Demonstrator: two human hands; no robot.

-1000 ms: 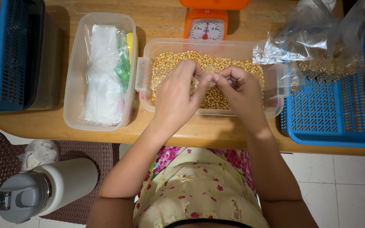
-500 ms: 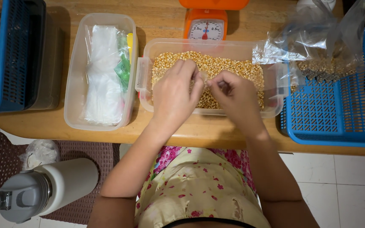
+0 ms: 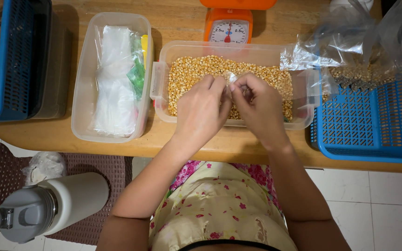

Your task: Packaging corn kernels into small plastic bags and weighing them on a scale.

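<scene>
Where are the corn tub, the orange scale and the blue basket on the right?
corn tub [image 3: 164,79]: head view, left latch.
orange scale [image 3: 229,31]: head view, dial face.
blue basket [image 3: 373,130]: head view, mesh floor.

table [image 3: 182,18] — matt wood | tub [image 3: 238,49] — clear smooth plastic | basket [image 3: 373,135] — blue plastic mesh | bag [image 3: 350,42] — glossy film

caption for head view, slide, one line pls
Both hands pinch a small clear bag over a tub of corn kernels.

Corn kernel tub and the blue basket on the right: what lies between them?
Head view: a crumpled clear plastic bag spans the corn kernel tub and the blue basket.
</scene>
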